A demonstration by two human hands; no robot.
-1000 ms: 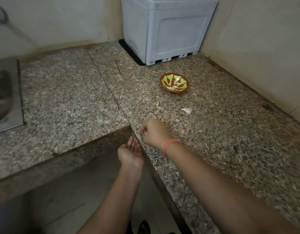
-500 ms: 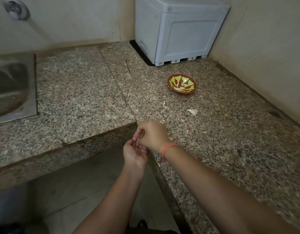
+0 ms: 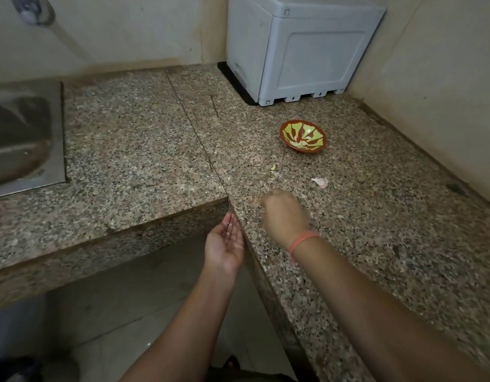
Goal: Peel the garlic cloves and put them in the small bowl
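A small red bowl with a yellow-green pattern (image 3: pixel 303 139) stands on the granite counter (image 3: pixel 376 230) towards the back right. Nearer me, a pale pinkish bit of garlic or its skin (image 3: pixel 320 181) lies on the counter, and a tiny yellowish scrap (image 3: pixel 273 167) lies to its left. My right hand (image 3: pixel 283 213), with an orange band at the wrist, hovers low over the counter near its inner corner, blurred, fingers curled downward; what they hold is hidden. My left hand (image 3: pixel 224 244) is open, palm up, just below the counter's edge.
A grey plastic appliance (image 3: pixel 299 48) stands in the back corner against the wall. A steel sink (image 3: pixel 23 139) is set into the left counter under a wall tap (image 3: pixel 33 8). The counter forms an L around the floor gap where I stand.
My right hand has left my left palm and moved right and forward over the counter. My left hand has uncurled and stays palm up by the edge.
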